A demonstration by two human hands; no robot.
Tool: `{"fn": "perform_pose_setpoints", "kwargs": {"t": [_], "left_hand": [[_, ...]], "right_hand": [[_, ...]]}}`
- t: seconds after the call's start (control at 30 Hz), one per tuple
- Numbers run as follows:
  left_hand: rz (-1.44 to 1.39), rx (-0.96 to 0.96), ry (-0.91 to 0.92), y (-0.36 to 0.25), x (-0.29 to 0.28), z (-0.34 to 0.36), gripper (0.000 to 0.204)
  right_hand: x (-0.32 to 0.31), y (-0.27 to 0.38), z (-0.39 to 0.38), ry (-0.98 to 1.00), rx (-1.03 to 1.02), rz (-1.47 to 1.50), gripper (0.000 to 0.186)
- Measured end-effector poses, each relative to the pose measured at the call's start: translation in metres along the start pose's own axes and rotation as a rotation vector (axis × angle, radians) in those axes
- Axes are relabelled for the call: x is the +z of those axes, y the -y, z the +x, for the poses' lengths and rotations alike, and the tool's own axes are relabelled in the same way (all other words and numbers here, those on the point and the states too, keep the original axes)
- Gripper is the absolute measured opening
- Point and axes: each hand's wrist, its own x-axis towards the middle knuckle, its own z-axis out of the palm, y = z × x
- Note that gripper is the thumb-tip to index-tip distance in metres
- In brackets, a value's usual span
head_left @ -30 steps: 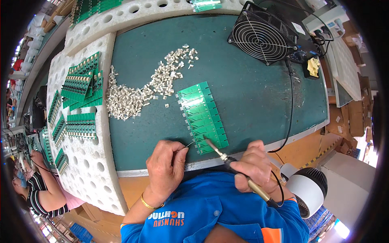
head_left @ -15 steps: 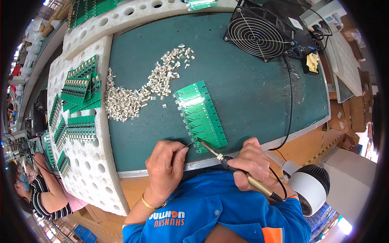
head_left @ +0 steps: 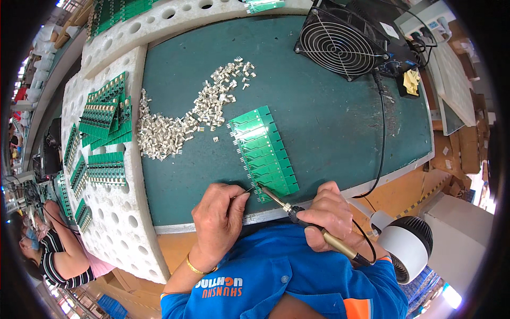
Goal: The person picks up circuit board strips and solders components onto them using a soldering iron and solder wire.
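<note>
A green circuit board panel [head_left: 268, 154] lies on the green mat, with a row of white connectors along its left edge. My right hand [head_left: 330, 215] grips a soldering iron [head_left: 336, 242] by its handle. The iron's tip meets the near left part of the panel. Between the thumb and forefinger of my left hand [head_left: 219, 215] is a thin solder wire [head_left: 248, 189], reaching to the same spot as the tip. Loose white connectors [head_left: 164, 132] are heaped on the mat to the left of the panel.
A black fan [head_left: 342, 45] stands at the far right, its cable running down the mat. Yellow sponge [head_left: 410, 82] sits beside it. Stacked boards [head_left: 106, 114] rest on white foam [head_left: 133, 220] at the left. Another person [head_left: 61, 250] works at far left.
</note>
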Motion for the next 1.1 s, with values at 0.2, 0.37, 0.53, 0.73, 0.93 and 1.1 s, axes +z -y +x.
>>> {"fn": "perform_pose_setpoints", "kwargs": {"t": [0.2,0.37,0.53,0.73,0.93,1.1], "left_hand": [[-0.017,-0.021,0.009,-0.001,0.001,-0.001,0.011],[-0.036,0.054,-0.013,0.003,-0.001,-0.002,0.011],[-0.044,0.044,-0.022,0.004,0.000,-0.005,0.011],[-0.060,0.043,-0.036,0.004,-0.001,-0.007,0.014],[0.017,0.002,0.002,0.003,0.000,-0.008,0.023],[0.008,0.092,-0.010,0.006,0.006,-0.006,0.028]], "right_hand": [[0.000,0.000,0.000,-0.006,-0.006,-0.003,0.018],[-0.010,0.006,-0.002,0.003,-0.027,-0.071,0.017],[-0.009,0.005,-0.002,0.031,-0.026,-0.079,0.018],[-0.002,0.003,-0.002,0.022,-0.017,-0.043,0.019],[-0.001,0.003,-0.001,0.037,-0.010,-0.044,0.019],[-0.001,0.003,-0.001,0.044,-0.005,-0.037,0.019]]}}
